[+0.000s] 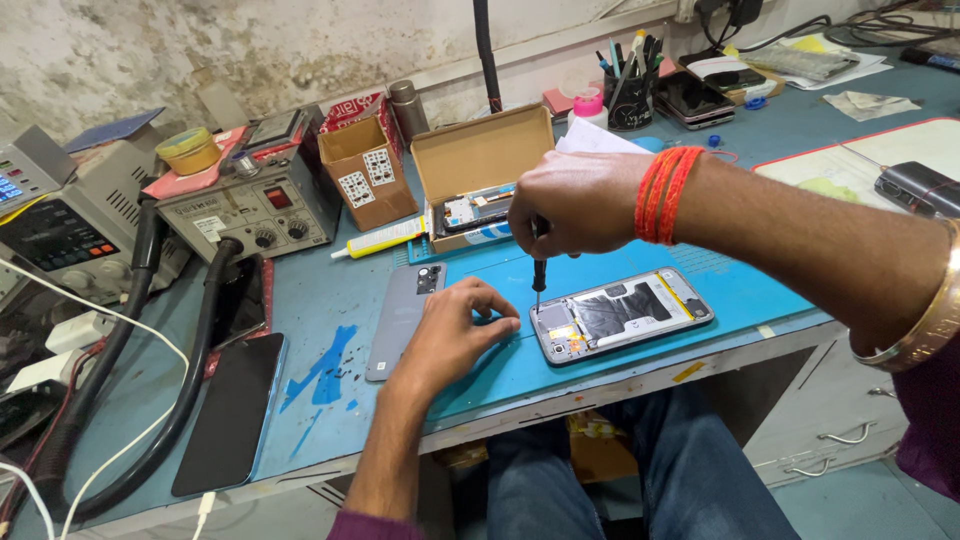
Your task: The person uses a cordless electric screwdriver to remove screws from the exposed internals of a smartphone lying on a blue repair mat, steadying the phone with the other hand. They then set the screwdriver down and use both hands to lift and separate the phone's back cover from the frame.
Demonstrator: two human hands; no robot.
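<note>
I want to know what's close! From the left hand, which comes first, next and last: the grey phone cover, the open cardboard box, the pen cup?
From the left hand:
1. Grey phone cover, touching it, on its left.
2. Open cardboard box, behind it, mid-bench.
3. Pen cup, farthest, by the back wall.

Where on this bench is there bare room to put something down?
Bare mat lies behind the open phone, between it and the cardboard box. Bare blue bench top lies between the grey back cover and the black phone. The left end is crowded with hoses and instruments.
</note>
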